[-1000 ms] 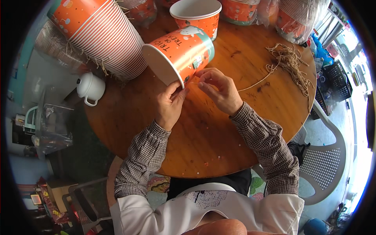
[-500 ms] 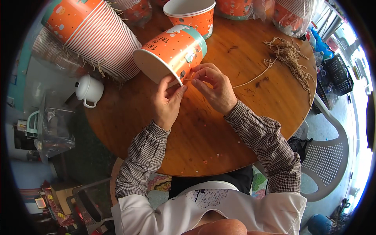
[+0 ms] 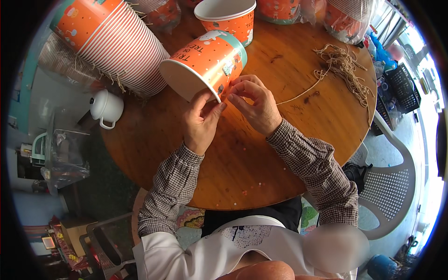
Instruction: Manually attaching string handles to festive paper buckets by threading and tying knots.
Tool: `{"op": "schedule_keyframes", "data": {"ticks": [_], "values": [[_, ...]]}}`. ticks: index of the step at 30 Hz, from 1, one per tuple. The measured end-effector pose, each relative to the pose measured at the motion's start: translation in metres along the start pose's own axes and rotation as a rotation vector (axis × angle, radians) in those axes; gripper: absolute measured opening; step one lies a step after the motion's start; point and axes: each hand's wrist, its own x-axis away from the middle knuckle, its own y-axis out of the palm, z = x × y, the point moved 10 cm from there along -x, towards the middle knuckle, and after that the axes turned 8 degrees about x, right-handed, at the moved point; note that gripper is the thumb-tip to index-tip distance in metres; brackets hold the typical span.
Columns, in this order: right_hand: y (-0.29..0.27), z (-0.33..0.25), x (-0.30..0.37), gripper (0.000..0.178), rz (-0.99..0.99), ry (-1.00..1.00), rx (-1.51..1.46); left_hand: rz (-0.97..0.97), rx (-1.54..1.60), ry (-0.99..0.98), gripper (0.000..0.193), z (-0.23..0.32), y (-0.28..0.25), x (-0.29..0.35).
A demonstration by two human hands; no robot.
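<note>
Through the head camera I see the left hand (image 3: 201, 122) closed in a pinch on the rim of an orange tub (image 3: 207, 58), its fingers inside the mouth and its thumb outside at the near right edge. That tub lies tipped on its side over the far part of the round table (image 3: 266, 172), mouth toward the near left and teal base toward the far right; I cannot tell whether it touches the wood. The right hand (image 3: 255, 103) is just to the right of the tub's rim, fingers curled and thumb drawn close to them, the fingertips against or very near the tub's side. A strand of string (image 3: 345, 70) runs to this hand from a loose tangle at the far right, but I cannot tell whether the fingers grip it. Just beyond the tub I have another tub (image 3: 228, 22) standing upright, mouth up. A tall nested stack (image 3: 123, 51) leans at the far left, with a white pot (image 3: 108, 108) below it near the table's left edge. Bagged tubs (image 3: 347, 21) stand far right, and a pale chair (image 3: 389, 191) is at the near right.
</note>
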Motion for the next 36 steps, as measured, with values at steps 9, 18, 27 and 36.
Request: {"op": "schedule_keyframes", "data": {"ticks": [9,18,27,36], "values": [[-0.005,-0.014,0.005,0.013,0.067,-0.053,0.153,-0.124,-0.087,0.039,0.015,0.005,0.009,0.005],[0.005,-0.001,0.004,0.011,-0.028,0.027,0.151,-0.069,-0.015,-0.111,0.011,-0.012,0.005,-0.004],[0.021,-0.022,0.007,0.043,-0.137,-0.078,0.163,0.033,-0.37,0.48,0.012,0.064,0.007,0.011],[0.022,-0.007,0.01,0.034,-0.287,0.115,0.192,0.01,-0.163,0.236,0.013,0.033,-0.005,-0.002]]}}
